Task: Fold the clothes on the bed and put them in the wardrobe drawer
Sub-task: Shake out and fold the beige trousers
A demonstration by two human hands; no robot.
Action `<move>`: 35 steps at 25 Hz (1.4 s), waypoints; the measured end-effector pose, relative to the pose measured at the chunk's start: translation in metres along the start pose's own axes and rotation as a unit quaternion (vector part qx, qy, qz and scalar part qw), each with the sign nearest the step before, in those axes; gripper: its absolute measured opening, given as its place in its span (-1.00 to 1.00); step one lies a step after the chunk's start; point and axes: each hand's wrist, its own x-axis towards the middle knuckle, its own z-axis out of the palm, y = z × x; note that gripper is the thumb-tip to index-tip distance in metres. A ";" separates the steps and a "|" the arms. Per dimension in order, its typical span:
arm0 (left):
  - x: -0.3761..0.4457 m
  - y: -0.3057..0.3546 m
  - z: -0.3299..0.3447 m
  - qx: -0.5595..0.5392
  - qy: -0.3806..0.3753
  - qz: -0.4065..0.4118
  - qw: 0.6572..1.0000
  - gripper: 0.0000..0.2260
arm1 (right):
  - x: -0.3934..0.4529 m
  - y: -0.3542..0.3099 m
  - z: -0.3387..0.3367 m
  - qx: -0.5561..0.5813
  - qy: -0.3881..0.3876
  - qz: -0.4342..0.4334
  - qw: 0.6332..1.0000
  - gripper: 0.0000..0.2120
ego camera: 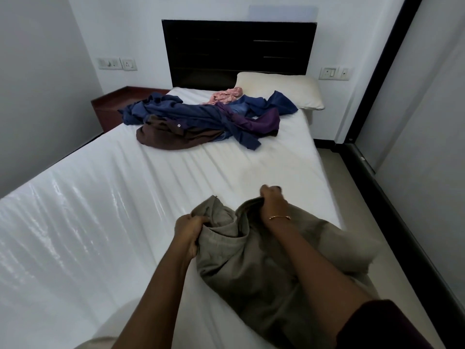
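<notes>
Here at the near right corner of the bed (105, 197), the person has a khaki garment (251, 268) bunched up in both hands. The left hand (190, 233) has its fingers curled tight into the cloth at the waistband end, knuckles up. The right hand (273, 201) is closed in a fist round another fold of the same cloth a little farther up the bed, with a thin gold bangle (279, 217) on its wrist. The garment lies crumpled on the white sheet, and its right part spills over the right edge of the bed toward the floor.

Up toward the head of the bed, well apart from the hands, a heap of unfolded clothes (201, 119) sprawls across the sheet: a brown piece (176, 139) nearest the left edge, dark blue pieces (171, 109) over and behind it, a purple one (259, 122) to the right, and a small pink one (226, 95) at the back. The pink piece and a blue one touch the cream pillow (284, 90), which sits at the far right corner against the black headboard (236, 51). A reddish-brown bedside cabinet (110, 107) stands beside the far left corner.
</notes>
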 end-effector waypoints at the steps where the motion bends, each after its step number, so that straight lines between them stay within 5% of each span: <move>1: -0.004 0.006 0.002 -0.046 0.010 0.020 0.999 -0.76 | -0.003 0.006 -0.015 0.053 0.065 0.047 0.995 -0.78; 4: -0.023 0.025 0.006 -0.141 0.007 0.067 0.988 -0.78 | -0.007 0.018 -0.066 0.126 0.196 0.133 0.963 -0.83; 11: -0.083 0.085 0.069 -0.153 0.040 0.211 0.965 -0.83 | -0.006 0.015 -0.191 0.092 0.395 0.076 0.911 -0.81; 15: -0.128 0.158 0.118 -0.078 0.046 0.377 0.922 -0.80 | -0.002 0.019 -0.273 0.200 0.429 0.100 0.875 -0.72; 19: -0.192 0.233 0.145 -0.172 0.092 0.484 0.853 -0.75 | 0.002 0.012 -0.358 0.218 0.529 0.037 0.819 -0.63; 21: -0.201 0.255 0.151 -0.241 0.099 0.455 0.852 -0.75 | 0.002 0.005 -0.387 0.209 0.545 0.013 0.812 -0.62; 25: -0.183 0.262 0.138 -0.357 0.069 0.270 0.892 -0.60 | -0.011 0.006 -0.398 0.192 0.525 0.027 0.829 -0.63; 28: -0.192 0.251 0.126 -0.351 0.086 0.297 0.884 -0.54 | -0.026 0.004 -0.389 0.180 0.573 -0.008 0.800 -0.63; 31: -0.182 0.230 0.112 -0.243 0.110 0.292 0.919 -0.53 | -0.037 -0.006 -0.378 0.182 0.632 -0.073 0.750 -0.62; 35: -0.128 0.189 0.070 0.038 -0.043 0.194 0.979 -0.71 | -0.042 -0.008 -0.365 0.185 0.624 -0.107 0.751 -0.60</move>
